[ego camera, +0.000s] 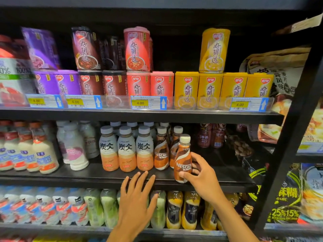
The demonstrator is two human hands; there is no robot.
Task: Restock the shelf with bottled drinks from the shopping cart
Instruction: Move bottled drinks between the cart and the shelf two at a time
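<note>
My right hand [202, 173] clasped the upright brown-and-white plastic coffee bottle [183, 159], just right of its shelved twins [161, 151]; left hand [136, 201] flat, empty.

Middle shelf [104, 177]: latte bottles [126, 149] left of two Nescafé bottles [161, 151]; a third Nescafé bottle [183, 159] nearer, at the front edge, right of them. Porridge cans [187, 89] on the shelf above, stacked two high.

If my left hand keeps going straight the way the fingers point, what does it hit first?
Probably the Tanbing latte bottles: your left hand has its fingertips at the middle shelf edge, pointing up and inward toward them. Depth is unclear.
</note>
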